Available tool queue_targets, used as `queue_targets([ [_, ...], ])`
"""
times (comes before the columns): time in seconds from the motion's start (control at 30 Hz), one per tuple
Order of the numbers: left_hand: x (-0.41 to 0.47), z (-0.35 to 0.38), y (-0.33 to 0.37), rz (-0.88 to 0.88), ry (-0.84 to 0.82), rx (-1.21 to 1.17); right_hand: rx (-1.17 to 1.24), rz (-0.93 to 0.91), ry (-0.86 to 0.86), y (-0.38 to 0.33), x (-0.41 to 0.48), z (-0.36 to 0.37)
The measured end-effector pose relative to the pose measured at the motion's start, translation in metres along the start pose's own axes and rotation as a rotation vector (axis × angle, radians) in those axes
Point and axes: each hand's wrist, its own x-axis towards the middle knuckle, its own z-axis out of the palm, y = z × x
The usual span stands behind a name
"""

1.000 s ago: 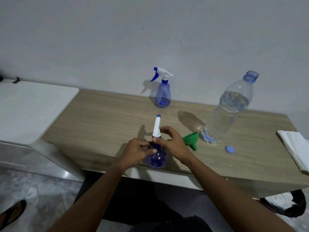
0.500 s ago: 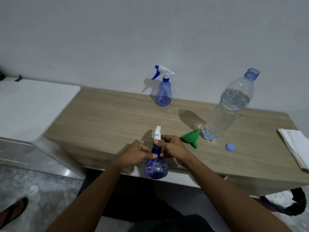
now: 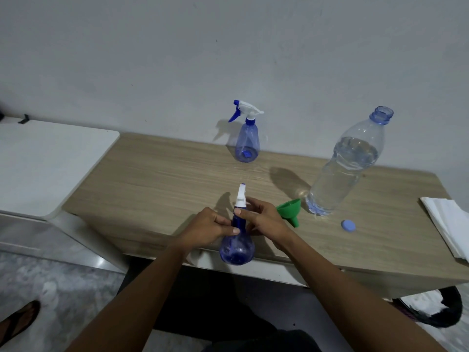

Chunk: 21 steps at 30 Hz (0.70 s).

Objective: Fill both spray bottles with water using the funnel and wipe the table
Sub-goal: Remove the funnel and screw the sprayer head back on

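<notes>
Blue translucent plastic marks the near spray bottle (image 3: 237, 247), which sits at the near edge of the wooden bench (image 3: 165, 179), its round body overhanging the front lip. The left hand (image 3: 205, 228) has its grip curled round the bottle's neck from the left, thumb lying across the front. The right hand (image 3: 264, 218) has its grip pinched on the collar just under the white spray head (image 3: 240, 196), thumb tip pressed to the collar and fingers wrapped behind it.

Against half a second ago, the spray head now shows longer and more upright, with its blue tip visible at the top where only a short white stub showed. The bottle's body is in much the same spot at the bench edge, and both hands keep their hold.

Just right of the right hand lies the green funnel (image 3: 289, 209) on its side, mouth facing left. Beyond it stands the uncapped water bottle (image 3: 345, 171), mostly full, with its blue cap (image 3: 348, 226) on the bench near its base. The second spray bottle (image 3: 247, 146) stands upright at the far edge by the wall, head fitted. A folded white cloth (image 3: 449, 224) lies at the right end.
</notes>
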Motion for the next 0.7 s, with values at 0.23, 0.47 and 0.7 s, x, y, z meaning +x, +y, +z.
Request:
queue_targets([
  [0.23, 0.042, 0.002, 0.040, 0.078, 0.209, 0.097, -0.219, -0.248, 0.237, -0.034, 0.034, -0.020],
  [0.47, 0.123, 0.016, 0.070, 0.177, 0.332, 0.017, -0.313, -0.298, 0.395, -0.072, 0.086, -0.070],
  [0.7, 0.193, 0.041, 0.074, 0.281, 0.379, 0.137, -0.151, -0.315, 0.405, -0.060, 0.143, -0.105],
])
